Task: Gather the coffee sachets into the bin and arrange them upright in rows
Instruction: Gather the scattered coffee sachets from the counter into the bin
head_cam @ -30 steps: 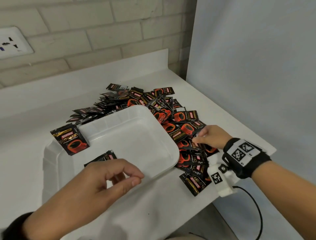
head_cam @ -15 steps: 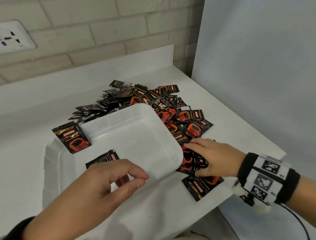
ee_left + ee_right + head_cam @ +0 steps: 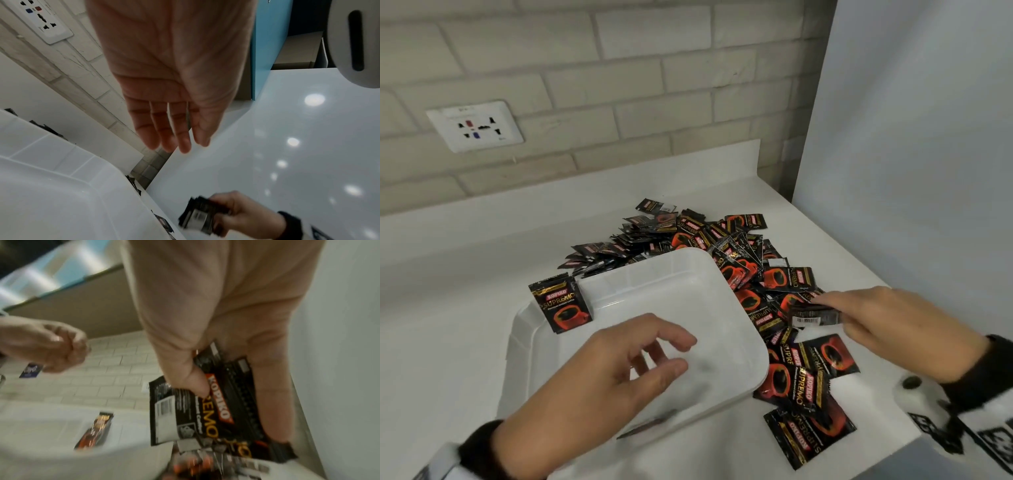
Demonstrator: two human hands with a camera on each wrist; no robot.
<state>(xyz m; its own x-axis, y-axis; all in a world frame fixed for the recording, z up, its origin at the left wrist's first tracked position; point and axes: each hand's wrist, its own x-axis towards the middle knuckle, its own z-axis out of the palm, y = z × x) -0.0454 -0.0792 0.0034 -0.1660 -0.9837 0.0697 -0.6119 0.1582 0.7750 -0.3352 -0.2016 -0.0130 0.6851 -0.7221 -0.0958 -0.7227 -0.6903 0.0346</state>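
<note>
The right hand point(image 3: 887, 325) pinched a small stack of black-and-red foil coffee sachets point(image 3: 814, 314) just above the loose heap point(image 3: 722, 250) beside the shallow white plastic bin point(image 3: 753, 346). The left hand point(image 3: 599, 380) hovered over the bin, fingers relaxed, holding nothing. Gathering looked barely begun; next, the stack probably needed carrying in and standing on edge

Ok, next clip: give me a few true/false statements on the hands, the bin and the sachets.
1. The right hand grips a small stack of sachets. True.
2. The left hand holds a sachet. False: it hovers over the bin holding nothing.
3. One sachet stands leaning at the bin's far left corner. True.
4. The bin is full of upright rows. False: most sachets lie in the pile on the counter.
</note>
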